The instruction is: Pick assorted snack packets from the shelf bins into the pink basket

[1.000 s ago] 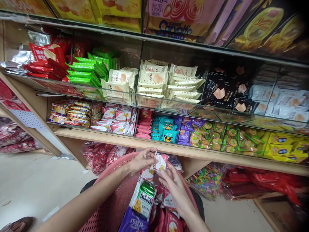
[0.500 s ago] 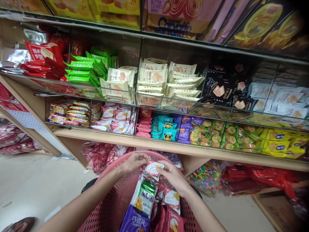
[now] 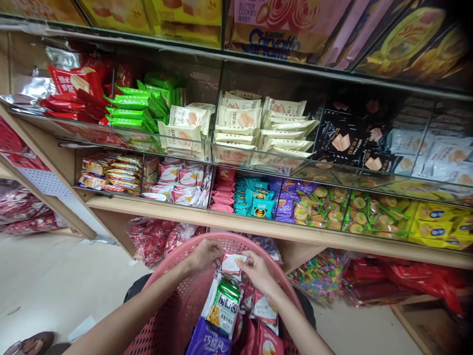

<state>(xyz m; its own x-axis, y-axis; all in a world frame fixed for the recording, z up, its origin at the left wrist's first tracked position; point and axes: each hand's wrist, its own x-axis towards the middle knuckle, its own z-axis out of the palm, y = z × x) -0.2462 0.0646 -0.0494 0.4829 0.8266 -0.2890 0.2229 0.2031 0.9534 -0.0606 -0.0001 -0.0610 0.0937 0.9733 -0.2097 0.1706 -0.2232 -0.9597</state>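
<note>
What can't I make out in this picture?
In the head view:
Fine print on the small pink and white plastic packet: too small.
Whether the left hand holds that packet's corner: too blurred.
Near side of the round pink perforated plastic basket: cut off by the bottom edge.
Its floor: partly hidden by the purple plastic packet.

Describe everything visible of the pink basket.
The pink basket looks like plastic: rounded rim, wall pierced by many small holes. Its open top faces up, in front of the wooden shelf; its base is hidden. Wrapped packets lie inside: purple, green-and-white, red. Left hand and right hand are over its far part; contact is unclear.
</note>
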